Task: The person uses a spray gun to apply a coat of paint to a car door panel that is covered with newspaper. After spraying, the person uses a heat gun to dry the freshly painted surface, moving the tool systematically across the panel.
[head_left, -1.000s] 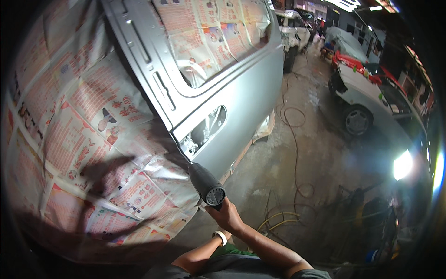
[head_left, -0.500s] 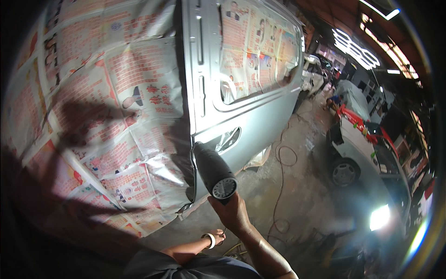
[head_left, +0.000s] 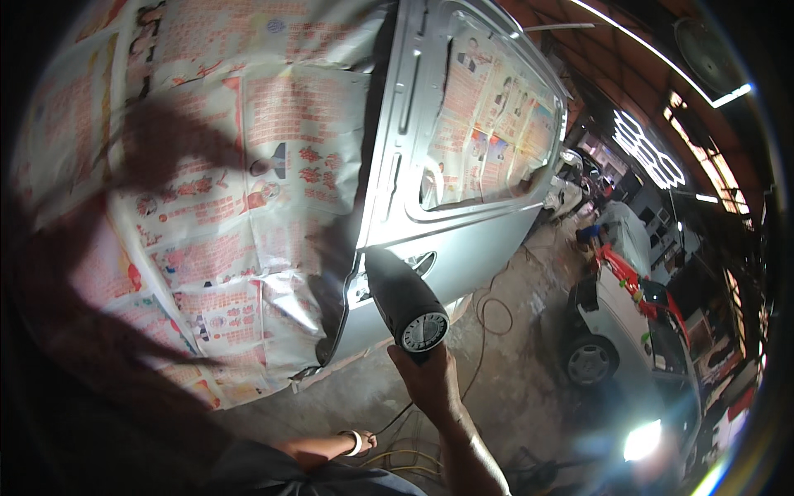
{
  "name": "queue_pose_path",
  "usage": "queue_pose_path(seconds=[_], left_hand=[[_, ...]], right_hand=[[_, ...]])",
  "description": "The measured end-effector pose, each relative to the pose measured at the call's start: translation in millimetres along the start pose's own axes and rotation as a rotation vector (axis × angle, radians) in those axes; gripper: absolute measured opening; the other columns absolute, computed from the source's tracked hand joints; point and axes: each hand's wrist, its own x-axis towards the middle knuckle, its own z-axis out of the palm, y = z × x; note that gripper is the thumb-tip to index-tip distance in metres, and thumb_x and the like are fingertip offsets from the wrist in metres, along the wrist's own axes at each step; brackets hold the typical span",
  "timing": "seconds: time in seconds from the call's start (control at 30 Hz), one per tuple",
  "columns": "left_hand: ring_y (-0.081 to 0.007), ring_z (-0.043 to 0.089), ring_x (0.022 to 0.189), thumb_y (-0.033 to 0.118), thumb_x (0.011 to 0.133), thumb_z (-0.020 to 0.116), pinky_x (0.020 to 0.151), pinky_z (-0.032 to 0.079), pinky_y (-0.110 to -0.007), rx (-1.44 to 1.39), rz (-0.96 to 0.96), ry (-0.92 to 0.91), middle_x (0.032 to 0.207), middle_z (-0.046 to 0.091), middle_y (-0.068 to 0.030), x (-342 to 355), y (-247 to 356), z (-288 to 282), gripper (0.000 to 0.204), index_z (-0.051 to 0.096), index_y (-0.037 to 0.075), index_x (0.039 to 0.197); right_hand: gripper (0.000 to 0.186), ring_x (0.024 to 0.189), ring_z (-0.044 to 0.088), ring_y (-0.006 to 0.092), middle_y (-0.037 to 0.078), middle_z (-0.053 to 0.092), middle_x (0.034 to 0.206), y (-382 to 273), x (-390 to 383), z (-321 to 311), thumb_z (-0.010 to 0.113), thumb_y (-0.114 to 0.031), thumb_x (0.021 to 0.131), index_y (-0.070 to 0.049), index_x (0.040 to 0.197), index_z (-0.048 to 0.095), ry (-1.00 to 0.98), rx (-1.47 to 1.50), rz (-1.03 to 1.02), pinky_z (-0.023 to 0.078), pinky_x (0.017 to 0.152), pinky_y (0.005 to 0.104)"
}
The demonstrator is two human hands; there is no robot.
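My right hand grips a black heat gun by its handle, below the round vented back end. The gun's nozzle points away from me, close in front of the rear edge of a silver vehicle door, beside the dark door handle recess. Whether the nozzle touches the metal is hidden by the gun body. My left hand, with a white bracelet at the wrist, is low near my body, closed on a thin black power cord that runs up toward the gun.
Printed paper sheets cover the vehicle's side at left and its door window. Cables and a hose lie on the concrete floor. A white car stands at right, near a bright work lamp. A person is farther back.
The view has swung, so the door and papered side sit farther right while the white car sits farther left. The heat gun stays by the door edge; both hands keep their grips.
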Motion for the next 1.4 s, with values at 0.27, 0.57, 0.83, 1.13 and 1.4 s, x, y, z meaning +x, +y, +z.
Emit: queue_pose_path(seconds=[0.27,0.57,0.83,1.13,1.4], left_hand=[[-0.0270,0.063,0.112,0.016,0.100,0.050,0.099,0.047,-0.040,-0.119,0.042,0.138,0.115,0.069,-0.0100,8,-52,-11,0.019,0.067,0.015,0.108],[-0.0262,0.065,0.102,0.017,0.103,0.054,0.092,0.051,-0.038,-0.099,0.035,0.455,0.108,0.071,-0.0103,15,-87,-50,0.019,0.066,0.014,0.117],[-0.0251,0.065,0.098,0.016,0.103,0.050,0.089,0.052,-0.036,-0.141,-0.297,0.468,0.106,0.070,-0.0115,31,-68,-56,0.028,0.065,0.016,0.127],[-0.0262,0.063,0.103,0.013,0.103,0.049,0.091,0.050,-0.037,-0.220,-0.464,0.666,0.111,0.066,-0.0122,84,-45,-35,0.027,0.062,0.016,0.127],[-0.0321,0.059,0.118,0.017,0.103,0.051,0.103,0.045,-0.040,0.014,-0.474,0.691,0.126,0.063,-0.0172,121,62,-4,0.028,0.062,0.010,0.128]], right_hand=[[0.047,0.099,0.072,0.0245,0.017,0.073,0.105,2,3,-11,0.076,-0.023,0.086,-0.001,0.125,0.061,-0.062,0.196,-0.094,0.055,0.085,0.0375],[0.049,0.095,0.068,0.0411,0.023,0.069,0.102,103,9,-26,0.073,-0.024,0.088,-0.003,0.127,0.054,0.163,0.270,-0.056,0.053,0.082,0.0453],[0.053,0.096,0.066,0.0433,0.025,0.067,0.105,176,12,-66,0.073,-0.022,0.088,-0.003,0.131,0.050,0.126,0.413,-0.076,0.051,0.083,0.0460],[0.048,0.096,0.063,0.0467,0.027,0.066,0.102,275,20,-149,0.072,-0.020,0.088,-0.001,0.125,0.049,0.139,0.539,-0.118,0.050,0.082,0.0481],[0.047,0.088,0.066,0.0461,0.026,0.067,0.092,357,-14,-253,0.073,-0.022,0.087,0.000,0.119,0.049,0.076,0.529,-0.066,0.051,0.076,0.0480]])
